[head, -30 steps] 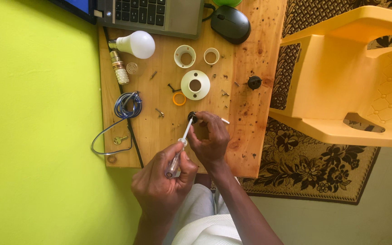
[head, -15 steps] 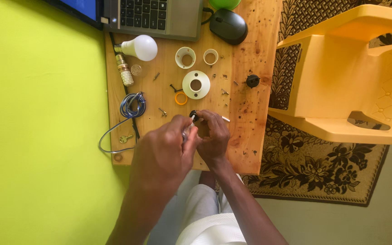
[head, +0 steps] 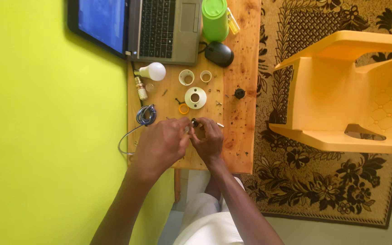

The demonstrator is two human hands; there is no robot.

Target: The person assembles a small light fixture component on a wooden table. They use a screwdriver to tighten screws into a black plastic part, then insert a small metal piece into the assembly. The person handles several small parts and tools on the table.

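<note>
The left hand [head: 159, 146] has been moved up the table [head: 237, 149] since a second ago. Back then it was held lower, with a thin tool in it. Now it is pressed close beside the right hand [head: 209, 140], and the tool is mostly hidden. Both hands are curled in around a small black part [head: 194, 122], which is pinched between the fingertips just above the wood. How the left fingers are closed on the tool cannot be told. So the work on the small part seems to be done closer up now.

Two small round cups [head: 186, 77] are seen near the laptop [head: 159, 29]; what is inside them cannot be made out. A white ring [head: 195, 97] with a hole and a bulb [head: 153, 71] are laid nearby. A green bottle [head: 215, 20] is stood capped.
</note>
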